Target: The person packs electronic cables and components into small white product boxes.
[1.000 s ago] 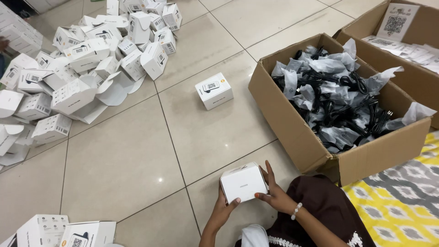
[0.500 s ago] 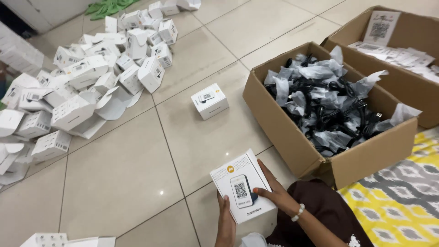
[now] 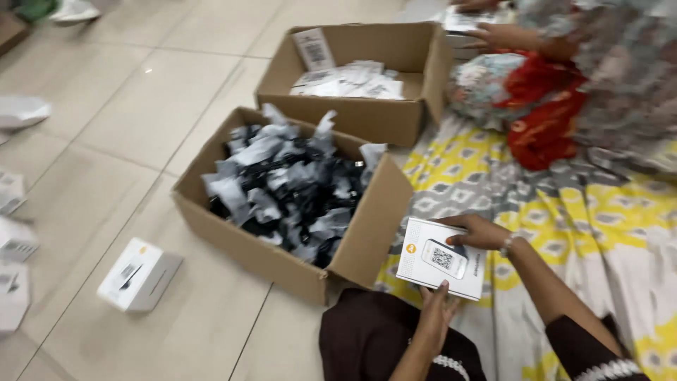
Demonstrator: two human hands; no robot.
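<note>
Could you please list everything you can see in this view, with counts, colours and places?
flat white box: one, white with a dark panel, held over the patterned mat.
near carton: one, brown, centre, full of black items in clear bags.
far carton: one, brown, behind it, holding white packets.
small white box: one, on the tile floor at left.
more white boxes: several, partly cut off at the left edge.
patterned mat: one, yellow, grey and white, right.
another person: one, top right, in patterned and red cloth.
left hand: under the flat white box.
right hand: on its top edge.
</note>
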